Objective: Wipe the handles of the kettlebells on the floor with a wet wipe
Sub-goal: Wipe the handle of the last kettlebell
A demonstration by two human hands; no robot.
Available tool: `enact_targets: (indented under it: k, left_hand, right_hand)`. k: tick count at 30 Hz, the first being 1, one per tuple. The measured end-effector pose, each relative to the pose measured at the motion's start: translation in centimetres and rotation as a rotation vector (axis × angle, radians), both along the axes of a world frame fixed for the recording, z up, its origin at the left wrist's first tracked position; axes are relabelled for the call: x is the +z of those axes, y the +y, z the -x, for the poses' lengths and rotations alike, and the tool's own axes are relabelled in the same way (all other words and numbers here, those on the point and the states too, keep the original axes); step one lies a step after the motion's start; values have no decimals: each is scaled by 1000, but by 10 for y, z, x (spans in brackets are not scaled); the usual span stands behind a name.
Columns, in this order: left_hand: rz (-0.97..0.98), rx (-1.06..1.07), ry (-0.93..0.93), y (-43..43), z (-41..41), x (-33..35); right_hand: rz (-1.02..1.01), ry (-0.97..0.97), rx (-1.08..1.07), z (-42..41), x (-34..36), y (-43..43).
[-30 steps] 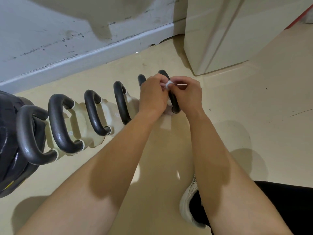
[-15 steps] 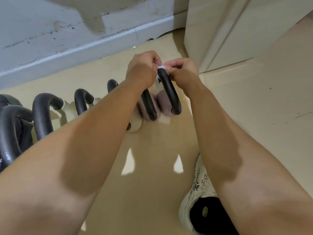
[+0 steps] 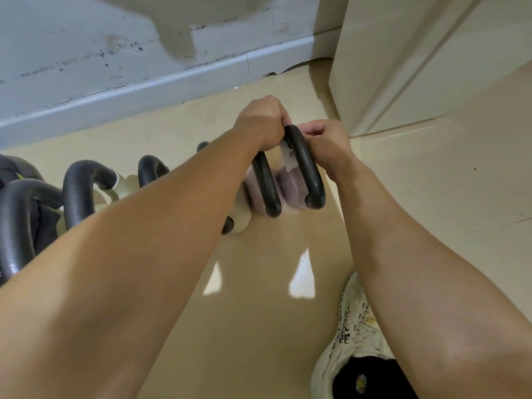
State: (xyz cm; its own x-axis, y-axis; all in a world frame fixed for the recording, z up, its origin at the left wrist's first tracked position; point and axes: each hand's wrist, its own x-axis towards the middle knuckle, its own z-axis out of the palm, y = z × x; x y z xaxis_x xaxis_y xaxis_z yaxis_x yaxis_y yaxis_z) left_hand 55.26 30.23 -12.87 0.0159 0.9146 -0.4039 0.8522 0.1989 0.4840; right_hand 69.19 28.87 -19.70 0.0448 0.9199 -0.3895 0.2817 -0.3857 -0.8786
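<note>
We have both hands up at the crown of the end kettlebell's handle (image 3: 305,165), the black loop at the right end of the row: our left hand (image 3: 259,122) is curled closed on its left side and our right hand (image 3: 325,142) is pinched closed on its right side, the two nearly touching across the bar. The wet wipe (image 3: 288,156) shows as a pale strip hanging just below our left fingers inside the loop, so we judge that we hold it against the bar from both sides, though we cannot see which fingers actually grip it. The kettlebell itself sits on the floor (image 3: 259,312) directly below our hands, its pinkish body partly hidden behind the handle. We take it that we are working on this one handle now; whether it is already clean we cannot tell, and nothing shows that the others are done. To the left of our hands stands a second pink kettlebell (image 3: 264,185), touching the first, and further left, beyond our left forearm, several more black handles (image 3: 77,194) wait in line, some on cream bodies. The forearm covers part of that row. Beyond our hands runs a scuffed grey skirting board (image 3: 144,90), and just to the right a cream cabinet (image 3: 417,67) stands close, leaving little elbow room there. Below our right arm is our white shoe (image 3: 354,335).
</note>
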Motion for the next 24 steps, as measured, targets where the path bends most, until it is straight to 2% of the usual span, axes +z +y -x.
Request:
enact_targets:
  k: [7, 13, 16, 20, 24]
  left_hand:
    - [-88, 80, -72, -30, -11, 33]
    - [-210, 196, -123, -94, -33, 21]
    - [-231, 326, -191, -121, -47, 16]
    - [-170, 573, -398, -149, -63, 11]
    - [-105, 753, -495, -159, -73, 1]
  right_hand:
    - [-125, 128, -72, -7, 20, -21]
    - [-128, 146, -144, -17, 29, -63]
    - [-111, 141, -164, -24, 28, -85]
    - [-77, 148, -200, -32, 25, -112]
    - [-59, 193, -241, -33, 24, -130]
